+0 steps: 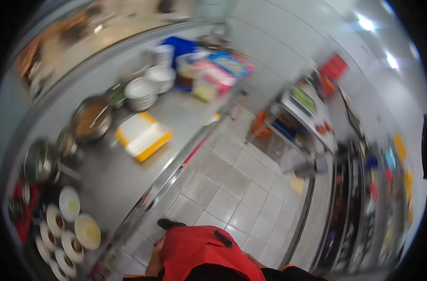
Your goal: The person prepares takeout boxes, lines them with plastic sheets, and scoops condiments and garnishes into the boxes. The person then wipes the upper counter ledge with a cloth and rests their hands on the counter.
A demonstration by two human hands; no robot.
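"Where are the hands?"

"Low, both beside the red apron [202,248]. The left hand [158,247] is at its left side, mostly hidden, and only a sliver of the right hand [251,260] shows at its right."

"Are the fingers apart or together?"

"I can't tell for either hand; too little shows, and the view is blurred. I can't make out anything held, or whether they touch the cloth."

"What lies on the counter [101,173]?"

"A yellow and white box [143,136], flat near the middle, well apart from both hands. Take that as the landmark."

"And around it?"

"Left of the box is a steel pot [89,119] of something brown, with a pale-handled utensil [99,116] in it. Farther left is a darker pot [40,160]. Beyond the box stand stacks of white bowls [141,93]. Beyond it and to the right are pink and blue packages [223,68], too blurred to name."

"Anything closer than the box?"

"Yes, nearer and to the left: a group of small dishes [73,246], some with dark middles, and two pale bowls [87,231] with yellowish contents."

"And off the counter?"

"Right of the box, past the counter's edge, is the tiled floor [227,203]."
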